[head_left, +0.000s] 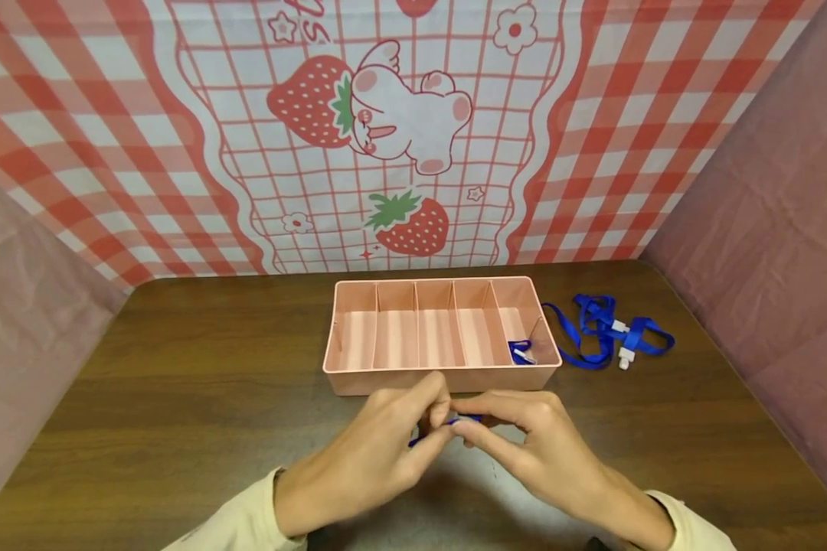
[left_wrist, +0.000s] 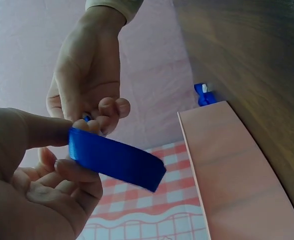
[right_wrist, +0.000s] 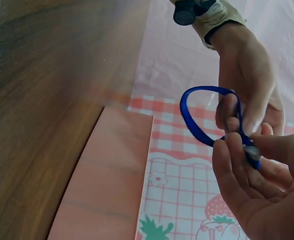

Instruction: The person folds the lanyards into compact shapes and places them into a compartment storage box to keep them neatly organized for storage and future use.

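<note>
My left hand point(head_left: 379, 444) and right hand point(head_left: 544, 448) meet in front of the pink organizer box point(head_left: 441, 380), both pinching one blue lanyard point(left_wrist: 114, 157). The strap forms a loop beside the left fingers, plain in the right wrist view. Between the right thumb and fingers sits a shiny, pale fitting point(right_wrist: 252, 151) on the strap; its exact kind is unclear. Fingers mostly cover the lanyard in the head view. Inside the box's rightmost compartment lies a folded blue lanyard point(head_left: 520, 348) with a white piece.
Right of the box, a loose heap of blue lanyards point(head_left: 596, 333) with white plastic clips point(head_left: 625, 357) lies on the dark wooden table point(head_left: 200, 367). Thin dividers split the box into several compartments. Behind the table hangs a checked strawberry cloth point(head_left: 413, 138).
</note>
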Demonstrator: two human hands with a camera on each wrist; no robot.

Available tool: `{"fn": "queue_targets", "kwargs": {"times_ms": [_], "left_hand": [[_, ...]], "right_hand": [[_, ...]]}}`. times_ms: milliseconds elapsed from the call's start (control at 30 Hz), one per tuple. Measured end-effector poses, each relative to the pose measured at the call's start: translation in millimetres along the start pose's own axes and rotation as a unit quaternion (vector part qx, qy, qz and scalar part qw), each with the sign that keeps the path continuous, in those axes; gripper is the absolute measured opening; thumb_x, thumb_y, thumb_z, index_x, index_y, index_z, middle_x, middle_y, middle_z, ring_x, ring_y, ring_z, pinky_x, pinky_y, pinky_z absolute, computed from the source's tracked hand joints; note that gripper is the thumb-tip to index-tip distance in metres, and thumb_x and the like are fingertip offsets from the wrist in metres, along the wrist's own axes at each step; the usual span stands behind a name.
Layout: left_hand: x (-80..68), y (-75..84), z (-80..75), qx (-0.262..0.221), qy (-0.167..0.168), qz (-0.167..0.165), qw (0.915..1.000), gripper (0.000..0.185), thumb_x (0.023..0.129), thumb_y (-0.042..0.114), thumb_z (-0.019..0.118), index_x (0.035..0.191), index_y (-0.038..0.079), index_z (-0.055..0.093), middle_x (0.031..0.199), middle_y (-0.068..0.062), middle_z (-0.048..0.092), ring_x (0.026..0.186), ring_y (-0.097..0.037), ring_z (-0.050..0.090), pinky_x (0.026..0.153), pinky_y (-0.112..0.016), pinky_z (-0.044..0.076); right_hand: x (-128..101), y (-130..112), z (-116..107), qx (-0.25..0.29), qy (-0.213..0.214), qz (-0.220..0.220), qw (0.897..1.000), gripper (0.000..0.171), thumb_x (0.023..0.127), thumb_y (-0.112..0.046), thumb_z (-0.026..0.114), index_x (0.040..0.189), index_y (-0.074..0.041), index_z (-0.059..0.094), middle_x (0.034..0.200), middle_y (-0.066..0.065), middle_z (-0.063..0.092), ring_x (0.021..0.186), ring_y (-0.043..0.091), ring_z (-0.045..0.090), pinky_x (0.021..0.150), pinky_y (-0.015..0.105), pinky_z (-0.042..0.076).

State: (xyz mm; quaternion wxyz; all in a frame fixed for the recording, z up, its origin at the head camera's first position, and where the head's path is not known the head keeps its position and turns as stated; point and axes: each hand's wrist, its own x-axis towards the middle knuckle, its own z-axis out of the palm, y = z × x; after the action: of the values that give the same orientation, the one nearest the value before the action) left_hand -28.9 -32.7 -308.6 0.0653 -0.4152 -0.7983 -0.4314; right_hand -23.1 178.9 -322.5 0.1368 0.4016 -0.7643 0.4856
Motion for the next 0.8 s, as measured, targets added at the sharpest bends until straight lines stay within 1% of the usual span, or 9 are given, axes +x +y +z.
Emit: {"fn": "queue_targets", "kwargs": {"times_ms": [200,333,433,633,800], "left_hand": [[-1.6,-0.8,-0.5,0.006,-0.005,0.004,1.0,0.024,0.094,0.005,0.067,0.091,0.014,0.046,0.074,0.01,0.047,0.06,0.001,0.041,0.051,-0.01,0.032],[-4.0,-0.5,-2.1,0.008,0.0,-0.001,1.0,0.025,0.092,0.001,0.067,0.092,0.013,0.045,0.075,0.009,0.048,0.061,-0.001,0.043,0.051,-0.01,0.033],[-5.4,-0.8,-2.5,0.016,0.004,0.003,0.9999,0.026,0.091,-0.003,0.066,0.092,0.012,0.045,0.074,0.008,0.047,0.061,0.0,0.042,0.05,-0.01,0.032],[-4.0,-1.0,1.3,0.062,0.003,0.022,0.9979,0.022,0.09,-0.003,0.064,0.093,0.013,0.048,0.078,0.01,0.05,0.064,-0.006,0.047,0.057,-0.011,0.036],[-2.9,-0.9,1.3,0.087,0.011,0.02,0.996,0.019,0.092,0.004,0.067,0.096,0.014,0.051,0.08,0.013,0.053,0.065,-0.004,0.045,0.061,-0.016,0.036]], "right_hand": [[0.6,0.4,-2.5,-0.024,0.004,0.002,1.0,0.024,0.087,0.009,0.07,0.107,-0.004,0.074,0.099,0.003,0.075,0.081,0.008,0.071,0.069,0.02,0.056],[0.4,0.6,-3.6,-0.034,0.016,0.011,0.999,0.022,0.086,0.008,0.071,0.103,-0.004,0.075,0.096,0.003,0.075,0.08,0.009,0.071,0.069,0.02,0.056],[0.5,0.6,-3.6,-0.04,0.016,0.024,0.999,0.02,0.085,0.006,0.072,0.101,-0.006,0.075,0.094,0.0,0.075,0.079,0.008,0.071,0.068,0.019,0.056],[1.1,0.7,-1.3,-0.047,0.001,0.041,0.998,0.02,0.084,0.001,0.076,0.101,-0.009,0.075,0.093,-0.004,0.074,0.077,0.005,0.068,0.068,0.019,0.056],[2.3,-2.5,-6.2,-0.057,0.002,0.042,0.997,0.021,0.084,0.001,0.076,0.102,-0.01,0.075,0.095,-0.004,0.075,0.08,0.005,0.07,0.069,0.018,0.056]]}}
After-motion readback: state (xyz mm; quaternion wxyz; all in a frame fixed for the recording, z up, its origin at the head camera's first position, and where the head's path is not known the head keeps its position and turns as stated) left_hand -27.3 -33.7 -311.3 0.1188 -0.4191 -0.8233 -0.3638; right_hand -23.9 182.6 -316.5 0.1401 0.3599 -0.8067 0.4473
